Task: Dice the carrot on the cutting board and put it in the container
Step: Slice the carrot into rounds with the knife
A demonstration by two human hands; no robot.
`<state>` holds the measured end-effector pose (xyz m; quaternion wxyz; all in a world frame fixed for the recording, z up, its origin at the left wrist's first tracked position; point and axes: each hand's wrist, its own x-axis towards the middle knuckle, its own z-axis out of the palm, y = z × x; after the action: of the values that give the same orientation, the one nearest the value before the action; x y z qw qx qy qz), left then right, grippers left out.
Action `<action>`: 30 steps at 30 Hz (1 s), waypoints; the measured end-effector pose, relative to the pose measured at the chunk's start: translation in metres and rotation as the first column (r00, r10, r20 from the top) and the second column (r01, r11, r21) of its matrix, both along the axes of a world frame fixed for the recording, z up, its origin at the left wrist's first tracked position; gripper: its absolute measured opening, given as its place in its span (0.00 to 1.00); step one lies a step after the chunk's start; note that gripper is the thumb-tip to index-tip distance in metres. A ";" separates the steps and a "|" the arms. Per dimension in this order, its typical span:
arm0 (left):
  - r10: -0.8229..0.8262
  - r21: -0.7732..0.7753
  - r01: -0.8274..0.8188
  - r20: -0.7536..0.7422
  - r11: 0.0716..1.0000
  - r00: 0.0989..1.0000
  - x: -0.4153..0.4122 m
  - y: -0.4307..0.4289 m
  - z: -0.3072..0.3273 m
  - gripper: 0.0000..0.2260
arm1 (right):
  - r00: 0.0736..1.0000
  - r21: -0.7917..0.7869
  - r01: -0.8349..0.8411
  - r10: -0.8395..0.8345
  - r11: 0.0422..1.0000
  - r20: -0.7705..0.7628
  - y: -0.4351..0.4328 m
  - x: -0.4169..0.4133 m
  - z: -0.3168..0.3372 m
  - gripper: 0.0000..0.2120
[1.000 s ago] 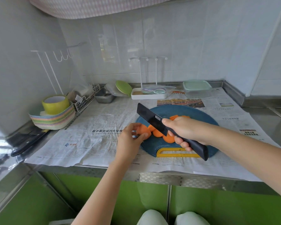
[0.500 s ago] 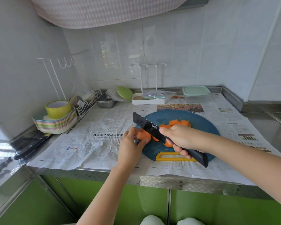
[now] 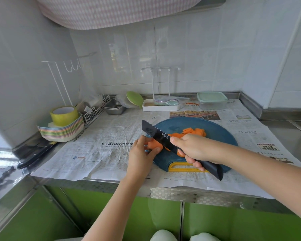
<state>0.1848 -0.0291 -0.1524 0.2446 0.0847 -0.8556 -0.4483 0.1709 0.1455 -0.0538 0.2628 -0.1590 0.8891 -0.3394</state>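
A round blue cutting board with a yellow handle lies on newspaper. Orange carrot slices sit fanned out near its middle. My left hand pinches the uncut carrot piece at the board's left edge. My right hand grips the black knife, whose blade slants up to the left over the carrot. A clear container with a pale green lid stands at the back right of the counter.
A stack of pastel plates with a yellow tape roll sits at the left, a second dark knife in front of it. A wire basket, steel tray and white tray line the back wall.
The view has tilted downward a little. The knife blade has lowered closer to the carrot piece. My left hand keeps its hold on the carrot.
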 end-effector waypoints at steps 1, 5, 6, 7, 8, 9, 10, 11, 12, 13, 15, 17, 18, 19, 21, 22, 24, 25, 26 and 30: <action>-0.005 0.008 0.005 0.003 1.000 1.000 0.000 0.000 0.000 0.12 | 1.000 0.002 -0.003 0.003 1.000 -0.002 0.000 0.000 0.000 0.23; -0.003 0.008 0.003 -0.001 1.000 1.000 0.001 0.000 0.001 0.12 | 0.997 0.070 -0.032 0.037 0.997 -0.069 -0.003 0.004 0.000 0.25; 0.001 0.005 -0.001 -0.006 1.000 1.000 0.001 0.000 0.001 0.12 | 0.995 0.095 -0.042 0.051 0.995 -0.091 -0.004 0.005 0.000 0.26; 0.005 0.005 -0.005 -0.010 1.000 1.000 0.001 0.000 0.000 0.11 | 0.992 0.117 -0.049 0.062 0.992 -0.112 -0.004 0.006 -0.001 0.27; 0.009 0.003 -0.009 -0.015 1.000 1.000 0.002 0.000 -0.001 0.11 | 0.989 0.138 -0.053 0.071 0.989 -0.133 -0.005 0.006 -0.002 0.27; 0.014 -0.001 -0.014 -0.019 1.000 1.000 0.002 0.000 -0.002 0.11 | 0.985 0.156 -0.055 0.079 0.986 -0.152 -0.005 0.006 -0.002 0.27; 0.020 -0.010 -0.020 -0.022 1.000 1.000 0.002 0.001 -0.002 0.11 | 0.983 0.169 -0.056 0.085 0.984 -0.164 -0.005 0.007 -0.002 0.27; 0.026 -0.021 -0.027 -0.024 0.999 0.999 0.001 0.001 -0.002 0.12 | 0.981 0.181 -0.060 0.091 0.982 -0.171 -0.005 0.007 -0.001 0.27; 0.033 -0.029 -0.034 -0.023 0.999 0.999 0.002 0.002 -0.002 0.12 | 0.980 0.196 -0.064 0.099 0.979 -0.174 -0.006 0.007 0.000 0.26; 0.039 -0.036 -0.040 -0.025 0.999 0.999 0.002 0.002 -0.002 0.12 | 0.978 0.216 -0.066 0.105 0.974 -0.178 -0.006 0.006 0.001 0.27; 0.043 -0.059 -0.045 -0.034 0.997 0.998 0.003 0.003 -0.002 0.12 | 0.977 0.253 -0.061 0.110 0.966 -0.182 -0.007 0.006 0.003 0.28; 0.042 -0.089 -0.046 -0.049 0.995 0.998 0.004 0.004 -0.002 0.12 | 0.978 0.261 -0.065 0.113 0.963 -0.176 -0.007 0.006 0.003 0.28; 0.040 -0.104 -0.046 -0.057 0.994 0.998 0.004 0.004 -0.001 0.12 | 0.978 0.258 -0.069 0.116 0.964 -0.173 -0.007 0.007 0.002 0.28; 0.040 -0.116 -0.046 -0.058 0.992 0.998 0.004 0.003 0.000 0.12 | 0.979 0.255 -0.072 0.117 0.964 -0.167 -0.008 0.007 0.002 0.28; 0.045 -0.132 -0.052 -0.053 0.990 0.998 0.004 0.003 0.001 0.12 | 0.981 0.261 -0.067 0.111 0.963 -0.156 -0.010 0.008 0.003 0.28; 0.045 -0.136 -0.052 -0.054 0.989 0.998 0.004 0.003 0.001 0.12 | 0.982 0.274 -0.063 0.109 0.960 -0.155 -0.012 0.007 0.004 0.29; 0.038 -0.128 -0.046 -0.065 0.991 0.997 0.004 0.004 0.000 0.12 | 0.982 0.298 -0.060 0.110 0.953 -0.155 -0.015 0.007 0.006 0.30; 0.034 -0.121 -0.043 -0.070 0.992 0.997 0.004 0.003 -0.001 0.12 | 0.981 0.301 -0.057 0.109 0.952 -0.160 -0.016 0.008 0.006 0.30; 0.032 -0.111 -0.040 -0.072 0.993 0.997 0.005 0.004 -0.001 0.12 | 0.980 0.298 -0.056 0.110 0.953 -0.167 -0.017 0.009 0.005 0.29; 0.035 -0.091 -0.041 -0.071 0.995 0.997 0.006 0.006 -0.002 0.11 | 0.965 0.311 -0.026 0.105 0.950 -0.240 -0.020 0.013 -0.004 0.26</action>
<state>0.1908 -0.0235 -0.1543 0.2862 0.0739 -0.8647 -0.4062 0.1837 0.1251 -0.0577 0.1797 -0.1882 0.9512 -0.1657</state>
